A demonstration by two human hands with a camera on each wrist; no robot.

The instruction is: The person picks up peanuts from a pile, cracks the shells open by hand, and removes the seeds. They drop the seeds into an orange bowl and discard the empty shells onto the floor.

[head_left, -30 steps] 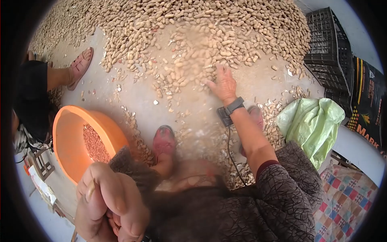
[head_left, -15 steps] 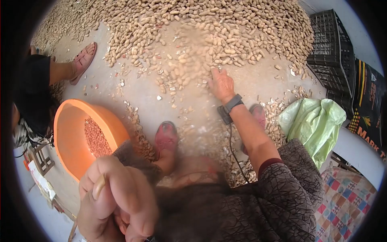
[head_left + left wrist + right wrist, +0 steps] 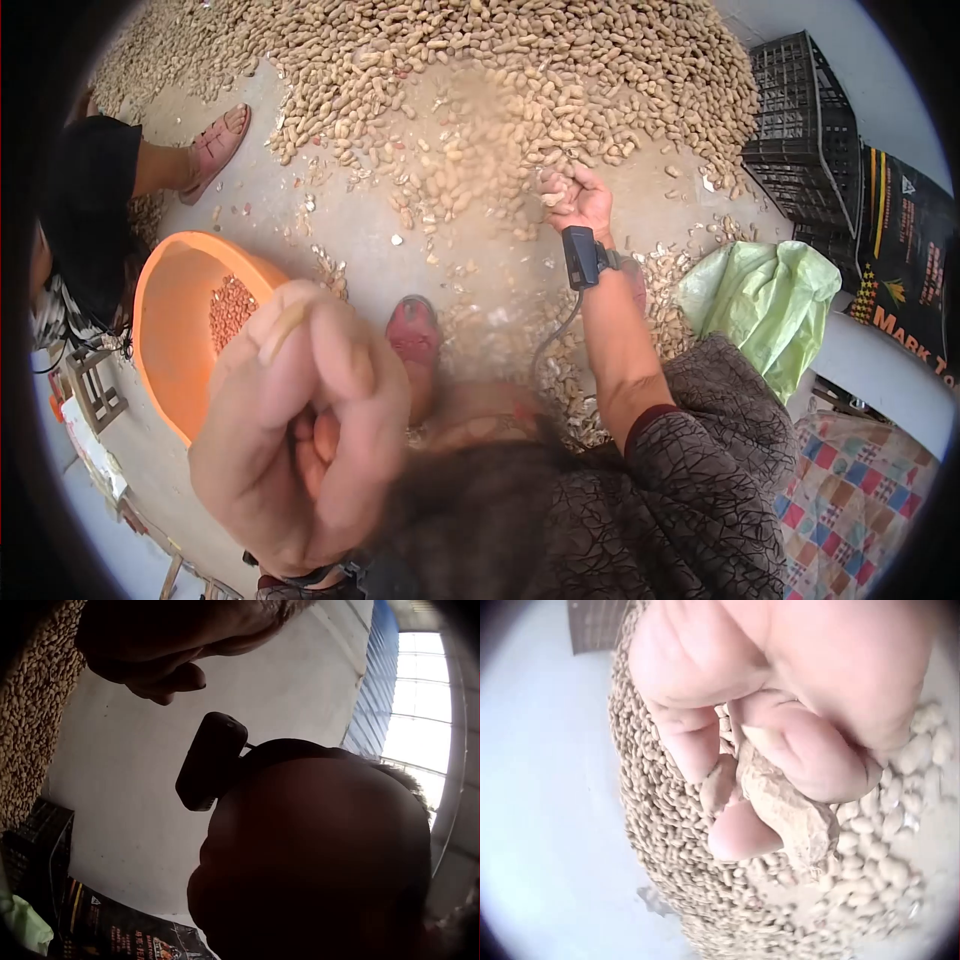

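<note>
Unshelled peanuts point(image 3: 789, 810) are pinched between the thumb and curled fingers of the right hand point(image 3: 795, 697). In the head view, that right hand point(image 3: 583, 203) is above the floor at the near edge of the peanut heap point(image 3: 590, 80). My left hand point(image 3: 300, 430) is large and close to the camera, its fingers curled inward; nothing shows in it, though its palm is partly hidden. It overlaps the near side of an orange basin point(image 3: 165, 330) holding reddish shelled kernels point(image 3: 230, 308). The left wrist view shows the left hand's fingers point(image 3: 180, 645) only as a dark shape.
Another person's sandalled foot point(image 3: 217, 150) is at the left. Black crates point(image 3: 800, 130), a dark printed bag point(image 3: 905, 240) and a green sack point(image 3: 770, 300) stand at the right. Broken shells point(image 3: 580, 370) litter the floor around the wearer's shoes point(image 3: 413, 335).
The right hand has turned over, moved slightly right and now grips peanuts. The left hand has risen and shifted right, looming larger over the basin. The head view has shifted slightly.
</note>
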